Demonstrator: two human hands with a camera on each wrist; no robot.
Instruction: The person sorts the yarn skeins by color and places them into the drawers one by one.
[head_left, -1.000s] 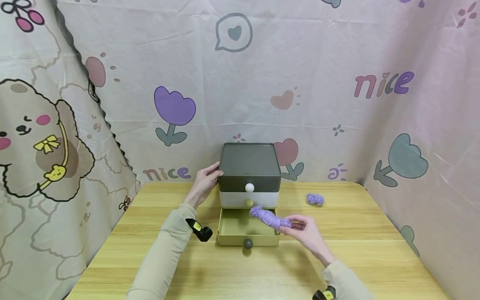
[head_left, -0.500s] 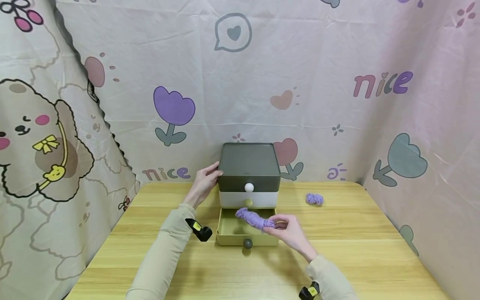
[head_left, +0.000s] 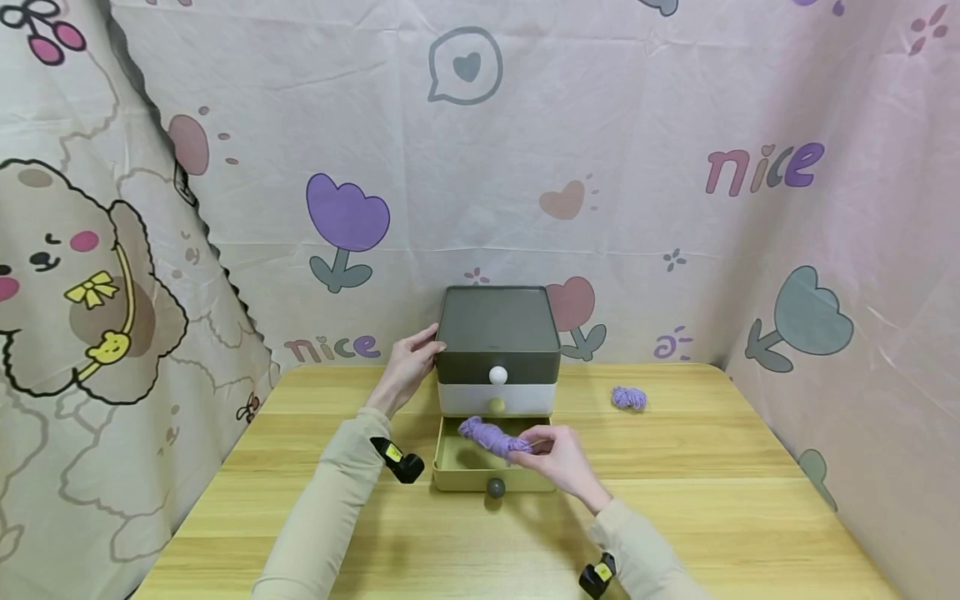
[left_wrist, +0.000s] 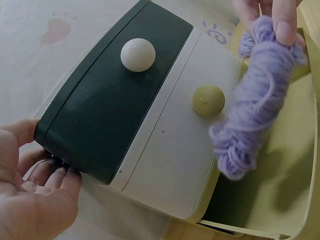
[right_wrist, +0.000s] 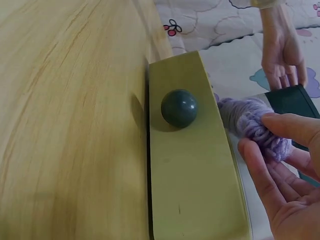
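My right hand (head_left: 562,462) pinches one end of a wound skein of purple yarn (head_left: 489,436) between thumb and fingers. The skein is tilted above the pulled-out bottom drawer (head_left: 457,481), which is yellow-green with a dark round knob (head_left: 496,488). In the left wrist view the skein (left_wrist: 255,105) hangs across the drawer's opening. My left hand (head_left: 408,367) rests on the left side of the small drawer cabinet (head_left: 498,321), near its upper corner; its fingers (left_wrist: 70,185) touch the dark top tier. Part of the drawer floor is hidden behind the skein and right hand.
A second, smaller purple yarn skein (head_left: 629,398) lies on the wooden table (head_left: 675,500), right of the cabinet. The dark upper drawer has a white knob (head_left: 498,375); the white middle one has a yellow-green knob (head_left: 497,406). A printed cloth (head_left: 637,108) hangs behind.
The right hand has moved left with the yarn skein, carrying it from the drawer's right side to over the drawer. The left hand and cabinet have stayed in place.
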